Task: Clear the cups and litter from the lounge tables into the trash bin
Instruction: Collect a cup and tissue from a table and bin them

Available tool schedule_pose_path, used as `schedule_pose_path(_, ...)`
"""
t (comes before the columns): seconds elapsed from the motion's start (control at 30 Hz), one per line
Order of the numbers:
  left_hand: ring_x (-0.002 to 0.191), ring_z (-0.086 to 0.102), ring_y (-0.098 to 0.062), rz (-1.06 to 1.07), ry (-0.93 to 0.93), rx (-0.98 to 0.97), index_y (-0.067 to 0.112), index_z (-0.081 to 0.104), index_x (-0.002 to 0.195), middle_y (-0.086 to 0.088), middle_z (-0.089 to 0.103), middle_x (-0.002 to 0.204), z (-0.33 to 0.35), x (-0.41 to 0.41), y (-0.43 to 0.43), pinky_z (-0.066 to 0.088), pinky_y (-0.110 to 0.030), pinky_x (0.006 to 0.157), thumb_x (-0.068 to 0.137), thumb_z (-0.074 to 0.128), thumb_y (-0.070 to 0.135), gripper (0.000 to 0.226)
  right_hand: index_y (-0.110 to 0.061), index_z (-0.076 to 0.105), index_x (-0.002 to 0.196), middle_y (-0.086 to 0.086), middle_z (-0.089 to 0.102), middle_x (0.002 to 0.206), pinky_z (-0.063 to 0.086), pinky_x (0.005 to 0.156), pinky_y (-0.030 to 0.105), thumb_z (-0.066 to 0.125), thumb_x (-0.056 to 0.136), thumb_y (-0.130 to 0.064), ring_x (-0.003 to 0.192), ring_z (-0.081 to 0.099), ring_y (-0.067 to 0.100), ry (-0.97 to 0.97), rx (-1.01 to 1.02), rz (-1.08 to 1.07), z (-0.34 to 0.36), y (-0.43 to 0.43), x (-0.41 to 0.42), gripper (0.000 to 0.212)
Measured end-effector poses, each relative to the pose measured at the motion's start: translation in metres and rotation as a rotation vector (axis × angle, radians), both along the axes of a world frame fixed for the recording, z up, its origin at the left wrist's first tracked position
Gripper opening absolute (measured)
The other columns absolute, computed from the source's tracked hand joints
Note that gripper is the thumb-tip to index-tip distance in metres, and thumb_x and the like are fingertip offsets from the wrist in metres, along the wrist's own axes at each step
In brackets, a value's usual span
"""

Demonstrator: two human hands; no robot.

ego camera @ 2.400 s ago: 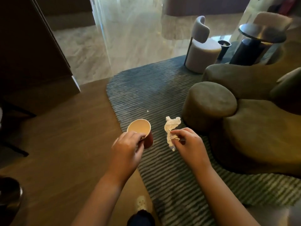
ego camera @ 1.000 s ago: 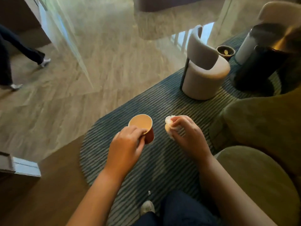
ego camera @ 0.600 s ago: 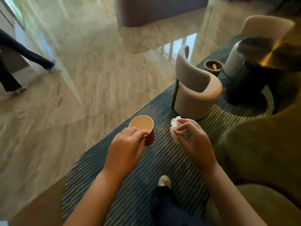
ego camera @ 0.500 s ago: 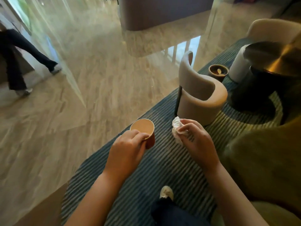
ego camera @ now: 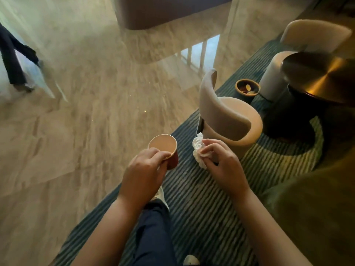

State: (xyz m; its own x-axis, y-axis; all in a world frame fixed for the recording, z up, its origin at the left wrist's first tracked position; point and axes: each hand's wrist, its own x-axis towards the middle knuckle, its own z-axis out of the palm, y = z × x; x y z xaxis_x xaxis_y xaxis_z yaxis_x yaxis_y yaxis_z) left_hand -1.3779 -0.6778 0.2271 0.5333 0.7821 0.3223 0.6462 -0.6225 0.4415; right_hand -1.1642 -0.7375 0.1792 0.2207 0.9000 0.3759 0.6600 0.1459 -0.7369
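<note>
My left hand (ego camera: 143, 174) grips a red paper cup (ego camera: 165, 150) by its rim; the cup is tan inside and looks empty. My right hand (ego camera: 223, 167) pinches a crumpled white tissue (ego camera: 198, 148), which sticks out to the left of my fingers. Both are held at waist height above a striped blue-green rug (ego camera: 194, 212). A small round brown trash bin (ego camera: 247, 88) with bits of litter inside stands on the rug further ahead, between two chairs.
A beige curved-back chair (ego camera: 228, 120) stands just ahead of my right hand. A dark round table with a brass top (ego camera: 318, 75) and a second beige chair (ego camera: 311, 37) are at right. Olive sofa (ego camera: 317, 204) at lower right. A person's legs (ego camera: 13, 60) cross the marble floor at left.
I have walked forward along the rug: the beige chair and the bin are closer and larger. Both hands kept their grips, and the tissue is bunched tighter than at first.
</note>
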Motion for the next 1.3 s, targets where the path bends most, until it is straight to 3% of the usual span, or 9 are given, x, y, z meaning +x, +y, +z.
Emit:
schedule_pose_path(0.23,0.079,0.063,-0.024,-0.116,-0.028,-0.007,0.009,0.069,0.098,-0.004,0.067,0.088,-0.008,0.044,0.185,0.053,-0.037,0.067,0.079,0.071,0.008,0.019,-0.019,0.065,0.091,-0.008,0.06,0.118,0.046,0.093,0.016,0.067,0.084,-0.015,0.113,0.053,-0.004,-0.034,-0.023,-0.106,-0.003,0.162,0.04,0.009)
schedule_pose_path(0.43,0.081,0.063,-0.023,-0.208,0.009,-0.006,0.012,0.069,0.098,-0.003,0.067,0.09,0.005,0.075,0.338,0.052,-0.036,0.068,0.085,0.054,0.021,0.021,-0.019,0.064,0.092,-0.007,0.059,0.12,0.035,0.093,0.005,0.067,0.084,-0.016,0.114,0.049,-0.009,-0.03,-0.018,-0.177,0.019,0.299,0.067,0.009)
schedule_pose_path(0.57,0.079,0.063,-0.024,-0.224,-0.001,-0.012,0.011,0.07,0.097,-0.003,0.067,0.088,0.007,0.101,0.413,0.052,-0.037,0.066,0.083,0.057,0.018,0.02,-0.016,0.065,0.092,-0.006,0.06,0.12,0.038,0.094,0.009,0.065,0.085,-0.019,0.113,0.052,-0.005,0.024,-0.026,-0.225,0.017,0.365,0.084,0.007)
schedule_pose_path(0.77,0.077,0.063,-0.024,-0.268,0.006,0.013,0.011,0.07,0.095,-0.002,0.066,0.085,0.0,0.138,0.526,0.052,-0.037,0.064,0.086,0.055,0.022,0.02,-0.017,0.066,0.093,-0.009,0.064,0.113,0.05,0.09,0.028,0.068,0.084,-0.019,0.11,0.059,0.008,0.252,-0.038,-0.268,-0.004,0.47,0.119,0.01)
schedule_pose_path(0.9,0.075,0.062,-0.023,-0.263,0.02,0.046,0.012,0.07,0.094,0.0,0.066,0.083,-0.007,0.173,0.616,0.051,-0.036,0.062,0.082,0.065,0.012,0.013,-0.015,0.067,0.092,-0.006,0.065,0.11,0.049,0.088,0.024,0.065,0.081,-0.031,0.107,0.06,0.006,0.284,-0.011,-0.274,-0.016,0.564,0.156,0.019)
schedule_pose_path(1.0,0.071,0.062,-0.023,-0.291,0.063,0.07,0.013,0.071,0.09,0.0,0.065,0.08,-0.003,0.204,0.687,0.051,-0.036,0.058,0.084,0.06,0.016,0.012,-0.013,0.067,0.093,-0.004,0.065,0.108,0.05,0.089,0.025,0.068,0.081,-0.022,0.105,0.061,0.007,0.338,-0.022,-0.282,-0.025,0.644,0.19,0.014)
schedule_pose_path(1.1,0.067,0.061,-0.024,-0.315,0.082,0.09,0.013,0.071,0.086,-0.001,0.064,0.076,0.01,0.237,0.753,0.051,-0.035,0.056,0.086,0.048,0.024,0.026,-0.015,0.066,0.091,-0.009,0.066,0.104,0.049,0.086,0.02,0.069,0.083,-0.017,0.101,0.061,0.003,0.358,-0.047,-0.296,-0.024,0.719,0.223,0.009)
schedule_pose_path(1.3,0.07,0.063,-0.024,-0.334,0.093,0.131,0.013,0.071,0.089,-0.001,0.065,0.078,0.024,0.298,0.857,0.051,-0.035,0.058,0.086,0.054,0.022,0.019,-0.016,0.066,0.089,-0.011,0.067,0.099,0.048,0.083,0.015,0.069,0.084,-0.013,0.096,0.062,0.0,0.367,-0.005,-0.351,-0.009,0.82,0.286,0.007)
